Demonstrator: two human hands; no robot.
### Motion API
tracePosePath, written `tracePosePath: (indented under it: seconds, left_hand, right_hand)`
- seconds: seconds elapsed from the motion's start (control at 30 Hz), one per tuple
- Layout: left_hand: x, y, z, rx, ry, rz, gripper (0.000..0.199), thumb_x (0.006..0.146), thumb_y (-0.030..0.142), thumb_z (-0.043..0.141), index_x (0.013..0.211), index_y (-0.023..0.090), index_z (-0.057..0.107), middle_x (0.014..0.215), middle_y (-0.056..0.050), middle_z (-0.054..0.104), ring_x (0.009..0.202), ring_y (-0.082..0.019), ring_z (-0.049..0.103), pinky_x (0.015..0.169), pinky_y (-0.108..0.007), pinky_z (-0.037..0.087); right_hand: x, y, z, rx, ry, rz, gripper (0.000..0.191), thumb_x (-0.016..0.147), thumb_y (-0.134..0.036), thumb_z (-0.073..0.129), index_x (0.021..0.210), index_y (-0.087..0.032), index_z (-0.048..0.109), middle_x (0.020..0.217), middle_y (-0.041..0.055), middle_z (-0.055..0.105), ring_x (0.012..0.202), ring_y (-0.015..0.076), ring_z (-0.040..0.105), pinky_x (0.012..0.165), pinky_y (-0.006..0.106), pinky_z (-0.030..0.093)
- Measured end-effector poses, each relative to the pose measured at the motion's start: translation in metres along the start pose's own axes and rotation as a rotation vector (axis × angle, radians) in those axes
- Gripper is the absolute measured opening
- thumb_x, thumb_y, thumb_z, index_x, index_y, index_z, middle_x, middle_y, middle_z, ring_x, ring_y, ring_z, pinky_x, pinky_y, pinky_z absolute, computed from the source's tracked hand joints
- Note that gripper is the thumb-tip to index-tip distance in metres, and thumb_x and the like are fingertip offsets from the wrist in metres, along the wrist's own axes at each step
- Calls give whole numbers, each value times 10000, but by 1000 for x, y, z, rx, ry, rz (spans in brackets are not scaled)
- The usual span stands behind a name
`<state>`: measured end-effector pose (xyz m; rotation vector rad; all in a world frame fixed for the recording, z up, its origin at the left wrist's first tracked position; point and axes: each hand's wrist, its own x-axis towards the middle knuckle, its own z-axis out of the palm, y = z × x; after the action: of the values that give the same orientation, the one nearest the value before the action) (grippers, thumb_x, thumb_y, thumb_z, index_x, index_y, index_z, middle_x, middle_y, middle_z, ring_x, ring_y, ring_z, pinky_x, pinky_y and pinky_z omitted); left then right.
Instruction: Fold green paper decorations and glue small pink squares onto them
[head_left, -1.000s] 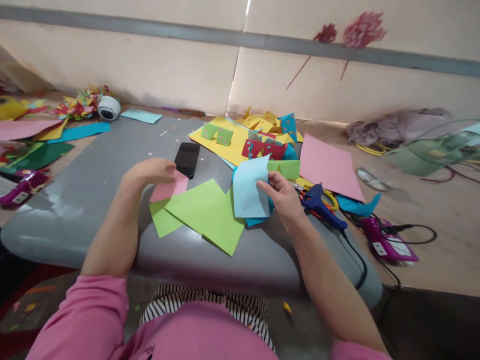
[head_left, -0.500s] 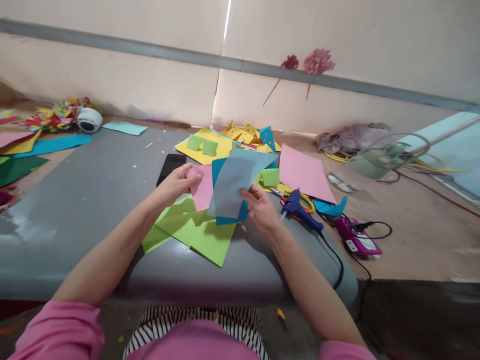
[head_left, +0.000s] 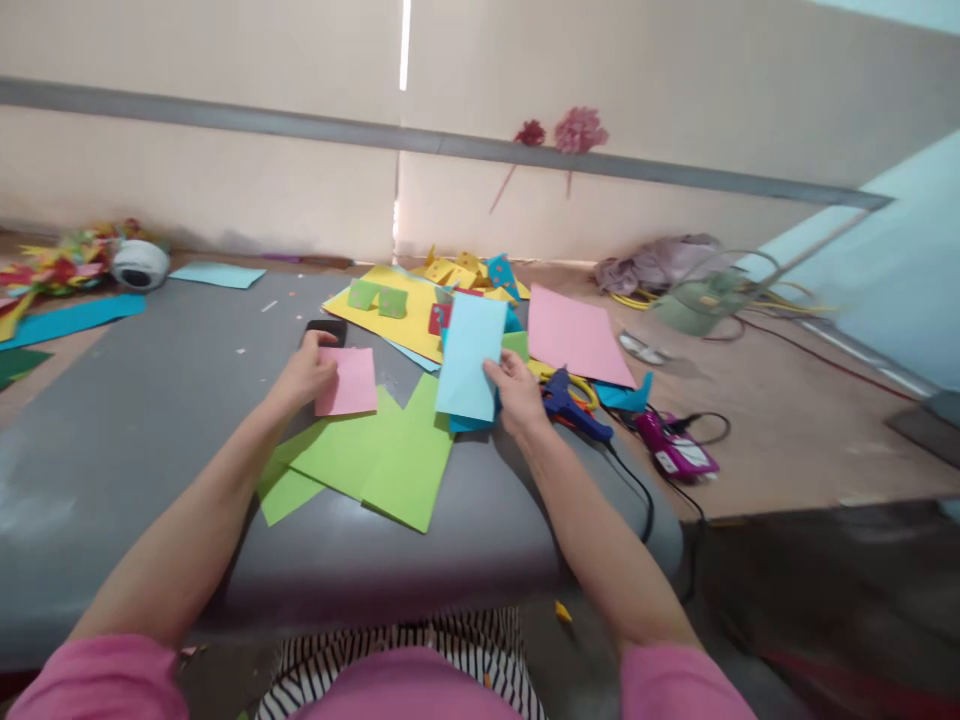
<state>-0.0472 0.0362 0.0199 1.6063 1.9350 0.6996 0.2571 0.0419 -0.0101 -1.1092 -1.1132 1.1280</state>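
Note:
My left hand (head_left: 311,368) is closed on the edge of a small pink paper square (head_left: 349,383), just in front of a black phone (head_left: 328,331). My right hand (head_left: 516,392) pinches the right edge of a light blue paper sheet (head_left: 471,355), which is raised above the table. A darker blue paper (head_left: 471,424) shows under its lower end. Green paper sheets (head_left: 375,450) lie overlapped on the grey table between my forearms. A blue glue gun (head_left: 574,406) rests to the right of my right hand.
Behind lie a yellow sheet (head_left: 405,318), green dotted folded pieces (head_left: 377,297) and yellow folded pieces (head_left: 457,270). A large pink sheet (head_left: 577,335) is to the right. A purple power strip (head_left: 675,447) with cables sits near the table's right side. A white camera (head_left: 140,264) stands far left.
My left hand has moved left with the pink paper, away from the blue sheets. The light blue sheet in my right hand has turned more upright. The view has shifted right.

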Motion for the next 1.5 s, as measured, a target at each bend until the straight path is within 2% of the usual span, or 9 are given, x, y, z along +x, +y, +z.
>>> tracePosePath:
  seconds: [0.3,0.57,0.83,1.0,1.1,1.2,1.27,1.43,1.5]
  left_hand:
    - [-6,7,-8,190,1,-2,501,869,282,492,1349,145,530,1244,-184,663,1070,-352,647,849,-435,519]
    - [-8,2,-23,241,126,-1,549,931,318,418,1445,126,448,1259,-188,646,1138,-332,632,971,-443,478]
    - [-4,-9,-35,336,180,9,555,942,259,384,1474,103,412,1185,-198,670,1113,-347,633,962,-521,474]
    - [-10,-1,-35,398,268,112,519,951,250,369,1418,42,460,1409,-271,510,1391,-351,397,1121,-516,319]
    - [-15,8,-20,401,78,224,431,942,365,437,1279,149,596,1269,-170,643,1161,-297,592,965,-393,457]
    - [-19,14,4,425,-216,296,367,812,424,642,1095,192,671,1035,-90,735,922,-246,669,762,-296,481]
    - [-20,15,17,447,-283,304,341,737,395,709,1002,183,676,997,-111,734,918,-272,669,721,-302,460]
    - [-17,13,14,431,-314,277,142,746,327,671,716,215,589,740,-61,680,742,-249,643,625,-306,406]
    - [-12,11,3,341,-182,263,145,820,343,602,772,216,552,805,-59,675,772,-231,630,651,-308,415]
  right_hand:
    - [-32,-11,21,-40,-467,100,390,656,-420,847,929,-201,674,914,9,723,794,165,673,720,286,565]
    - [8,-8,-14,30,147,-199,458,710,-512,744,1043,-255,562,984,-1,726,886,173,686,869,338,572]
    - [59,-22,-55,-169,296,-204,326,741,-265,650,1039,-227,524,960,8,709,894,180,684,886,400,570]
    - [87,-29,-69,-317,413,-177,363,691,-114,594,1034,-200,515,889,16,675,873,199,677,909,436,546]
    - [88,-29,-68,-366,443,-181,422,683,-114,621,1081,-199,512,871,11,659,874,202,666,909,430,539]
    - [74,-31,-56,-349,357,-253,485,709,-213,690,1159,-225,509,922,8,673,908,196,668,890,393,552]
    - [61,-35,-43,-287,222,-332,542,722,-324,737,1209,-247,510,948,6,680,933,196,672,898,390,555]
    - [22,-43,-1,-83,-28,-234,658,638,-437,857,1208,-278,570,926,-16,692,950,197,675,949,391,548]
    - [8,-44,16,20,-100,-133,623,638,-434,866,1180,-278,600,996,-7,709,1003,198,674,975,384,547]
